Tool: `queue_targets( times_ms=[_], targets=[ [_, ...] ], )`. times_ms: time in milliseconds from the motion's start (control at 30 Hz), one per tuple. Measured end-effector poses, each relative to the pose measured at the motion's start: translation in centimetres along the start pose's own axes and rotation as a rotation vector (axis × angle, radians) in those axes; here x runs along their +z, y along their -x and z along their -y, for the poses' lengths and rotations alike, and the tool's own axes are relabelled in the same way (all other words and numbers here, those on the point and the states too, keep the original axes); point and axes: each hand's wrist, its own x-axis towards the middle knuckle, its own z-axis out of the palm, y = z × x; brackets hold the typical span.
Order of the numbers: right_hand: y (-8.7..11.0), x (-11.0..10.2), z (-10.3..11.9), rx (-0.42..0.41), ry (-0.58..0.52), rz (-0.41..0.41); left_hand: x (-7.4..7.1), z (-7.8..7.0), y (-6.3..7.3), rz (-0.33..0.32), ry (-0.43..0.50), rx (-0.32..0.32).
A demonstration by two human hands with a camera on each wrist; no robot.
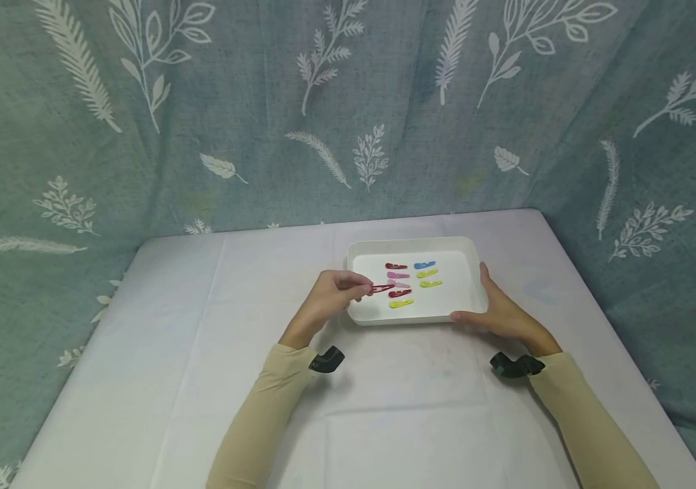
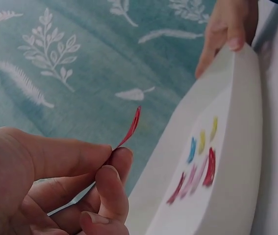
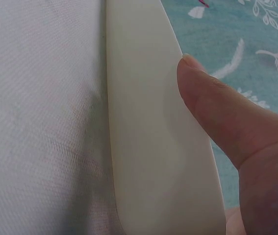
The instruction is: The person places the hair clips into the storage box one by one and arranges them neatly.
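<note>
My left hand [image 1: 327, 299] pinches a dark red snap hair clip [image 2: 131, 128] between thumb and fingertips, over the left part of a shallow white tray [image 1: 458, 299]. Hair clips lie in two columns on the tray floor. The left column has a red clip [image 1: 396, 266], a pink clip [image 1: 398, 275], a paler pink one partly behind the held clip, another red clip [image 1: 400, 293] and a yellow clip [image 1: 401, 303]. A blue clip [image 1: 424, 265] and two yellow ones make up the right column. Around the tray's near right corner my right hand [image 1: 503, 312] holds on, thumb [image 3: 217, 98] against the front wall.
A white cloth [image 1: 250, 421] with creases covers the table under the tray. Behind and at both sides hangs a blue-green curtain [image 1: 262, 163] with white leaf prints. Each wrist carries a black mount [image 1: 326, 360].
</note>
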Motion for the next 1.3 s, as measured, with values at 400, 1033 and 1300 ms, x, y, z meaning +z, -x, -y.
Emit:
queue_targets(
  times_ms=[400,1033,1300],
  targets=[
    [0.4,0.1,0.3,-0.019,-0.013,0.008,2.2,-0.6,-1.4,0.026,0.016,0.02],
    [0.3,-0.1,0.2,-0.016,-0.004,0.006,4.8,-1.0,-3.5,0.011,0.022,-0.005],
    [0.3,-0.2,0.2,-0.022,-0.001,0.008,5.9,-1.1,-4.2,0.009,0.056,-0.008]
  ],
)
